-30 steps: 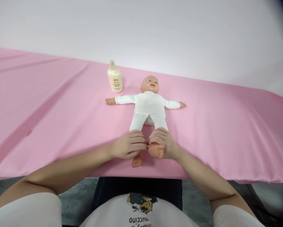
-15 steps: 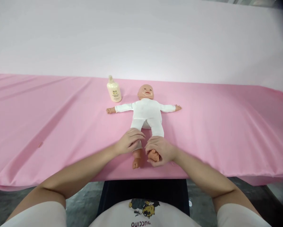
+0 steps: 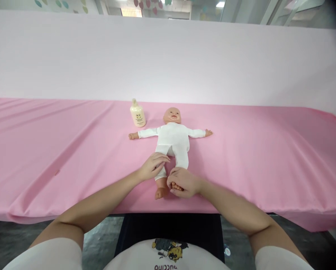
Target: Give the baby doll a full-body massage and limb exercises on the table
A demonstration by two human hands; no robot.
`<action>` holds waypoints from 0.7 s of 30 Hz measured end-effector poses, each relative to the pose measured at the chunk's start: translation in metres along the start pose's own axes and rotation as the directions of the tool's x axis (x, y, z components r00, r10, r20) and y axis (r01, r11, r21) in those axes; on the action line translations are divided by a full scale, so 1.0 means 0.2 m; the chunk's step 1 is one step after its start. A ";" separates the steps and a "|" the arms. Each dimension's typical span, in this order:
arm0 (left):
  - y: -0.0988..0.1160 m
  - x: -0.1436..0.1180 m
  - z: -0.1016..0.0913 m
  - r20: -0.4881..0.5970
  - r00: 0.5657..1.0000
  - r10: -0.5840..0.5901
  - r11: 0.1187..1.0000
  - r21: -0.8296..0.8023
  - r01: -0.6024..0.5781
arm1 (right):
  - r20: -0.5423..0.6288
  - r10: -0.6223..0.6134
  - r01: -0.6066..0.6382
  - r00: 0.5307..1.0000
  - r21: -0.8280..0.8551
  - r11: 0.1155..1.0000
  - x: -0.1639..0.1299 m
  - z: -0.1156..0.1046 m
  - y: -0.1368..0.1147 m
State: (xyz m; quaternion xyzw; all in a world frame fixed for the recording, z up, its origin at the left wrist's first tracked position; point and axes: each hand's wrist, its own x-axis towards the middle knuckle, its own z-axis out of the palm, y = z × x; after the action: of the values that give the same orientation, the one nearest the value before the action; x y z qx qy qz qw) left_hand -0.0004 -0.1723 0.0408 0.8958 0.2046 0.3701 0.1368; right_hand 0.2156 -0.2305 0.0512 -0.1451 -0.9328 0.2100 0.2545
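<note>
A baby doll (image 3: 173,137) in a white cloth suit lies on its back on the pink cloth, arms spread, head away from me. My left hand (image 3: 154,165) lies across the doll's leg on the left, its fingers stretched out over the white cloth. Below it the doll's bare foot (image 3: 160,192) on that side shows. My right hand (image 3: 184,182) is closed around the doll's other foot, and only the toes (image 3: 176,186) peek out between thumb and fingers. A cream pump bottle (image 3: 138,115) stands beside the doll's head, to the left.
The pink cloth (image 3: 254,161) covers the table and has folds at the left and right. Behind it rises a white panel (image 3: 168,60), with a room and windows beyond. A dark seat (image 3: 170,225) is below the table's front edge.
My view has tilted up, showing more of the room behind. My right hand has shifted slightly left with the doll's foot, and that leg leans inward. The left hand stays on the other leg.
</note>
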 end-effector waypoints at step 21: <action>-0.75 0.92 0.10 -0.334 0.454 -0.826 0.563 -0.526 0.638 | -0.006 0.082 -0.081 0.997 0.062 0.995 0.01 -0.01 0.03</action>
State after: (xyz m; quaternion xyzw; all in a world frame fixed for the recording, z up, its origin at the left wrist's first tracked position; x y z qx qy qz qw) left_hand 0.0934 0.0439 0.0788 0.5317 0.5412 0.5394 0.3655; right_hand 0.2170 -0.2231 0.0506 -0.1761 -0.9181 0.2482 0.2540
